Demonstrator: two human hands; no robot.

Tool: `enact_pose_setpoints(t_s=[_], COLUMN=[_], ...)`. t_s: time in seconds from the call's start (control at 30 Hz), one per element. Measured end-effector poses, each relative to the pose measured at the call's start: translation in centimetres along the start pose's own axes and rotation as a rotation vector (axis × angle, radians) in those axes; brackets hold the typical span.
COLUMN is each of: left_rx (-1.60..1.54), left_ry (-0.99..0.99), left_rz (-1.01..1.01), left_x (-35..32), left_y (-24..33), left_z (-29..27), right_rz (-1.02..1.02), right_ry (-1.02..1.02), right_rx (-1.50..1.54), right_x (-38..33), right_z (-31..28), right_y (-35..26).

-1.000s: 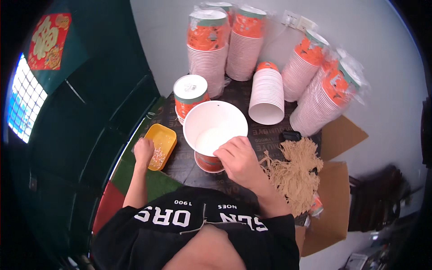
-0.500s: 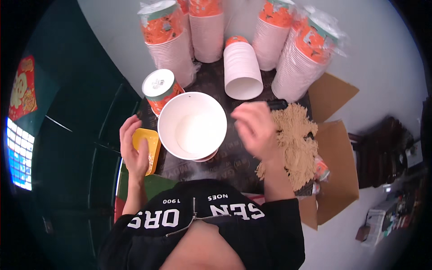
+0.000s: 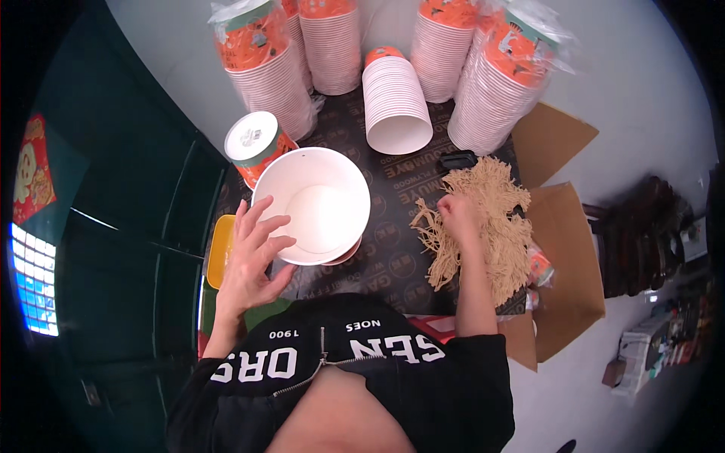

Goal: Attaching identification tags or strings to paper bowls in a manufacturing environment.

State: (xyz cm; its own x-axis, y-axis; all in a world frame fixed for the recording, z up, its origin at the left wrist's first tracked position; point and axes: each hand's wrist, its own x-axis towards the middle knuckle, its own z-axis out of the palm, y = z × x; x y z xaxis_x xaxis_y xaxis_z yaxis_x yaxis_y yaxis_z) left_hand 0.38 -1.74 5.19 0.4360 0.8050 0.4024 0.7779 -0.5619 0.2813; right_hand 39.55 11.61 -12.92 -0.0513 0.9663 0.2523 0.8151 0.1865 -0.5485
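A large white paper tub (image 3: 316, 204) stands mouth up at the middle of the table, its inside bare, on top of something reddish that barely shows. My left hand (image 3: 257, 260) is open at the tub's left rim, fingers spread and partly over the mouth; whether it touches the rim I cannot tell. On the right lies a loose heap of tan strings (image 3: 498, 226). My right hand (image 3: 459, 219) is closed over the heap's left part, fingertips pinched together on some strings. Just beyond the heap is a small black object (image 3: 458, 159).
Behind the tub is an upside-down orange and green tub (image 3: 253, 137). A white stack of tubs (image 3: 396, 106) lies on its side; wrapped stacks (image 3: 502, 98) stand at the back. A yellow tray (image 3: 220, 253) sits left, an open cardboard box (image 3: 566, 272) right of the dark table (image 3: 393, 192).
My right hand has moved right and down from beside the tub to the tan strings and closed. My left hand has shifted right from the yellow tray to the tub's rim.
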Motion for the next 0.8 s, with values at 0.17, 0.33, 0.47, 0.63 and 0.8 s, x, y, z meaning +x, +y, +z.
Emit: enact_pose_setpoints(t_s=[0.17,0.33,0.47,0.63,0.8], left_rx=[-0.078,-0.142,-0.183,-0.184,-0.234], left_ry=[0.034,0.106,0.162,0.197,0.201], left_rz=[-0.05,-0.064,-0.094,-0.057,0.052], left_x=[-0.1,-0.8,-1.5,-1.1,-0.6], left_y=[0.6,0.2,-0.2,0.5,0.1], left_z=[-0.7,-0.8,-0.5,-1.0,-1.0], right_rz=[-0.098,0.115,0.163,0.204,0.041], right_ry=[-0.033,0.026,0.209,0.1,0.107], right_rx=[-0.008,0.089,-0.059,-0.171,-0.287], right_x=[0.6,1.8,2.9,4.8,4.8], right_z=[1.6,3.9,4.5,5.3,5.1], right_y=[0.2,2.3,4.4,5.7,4.5])
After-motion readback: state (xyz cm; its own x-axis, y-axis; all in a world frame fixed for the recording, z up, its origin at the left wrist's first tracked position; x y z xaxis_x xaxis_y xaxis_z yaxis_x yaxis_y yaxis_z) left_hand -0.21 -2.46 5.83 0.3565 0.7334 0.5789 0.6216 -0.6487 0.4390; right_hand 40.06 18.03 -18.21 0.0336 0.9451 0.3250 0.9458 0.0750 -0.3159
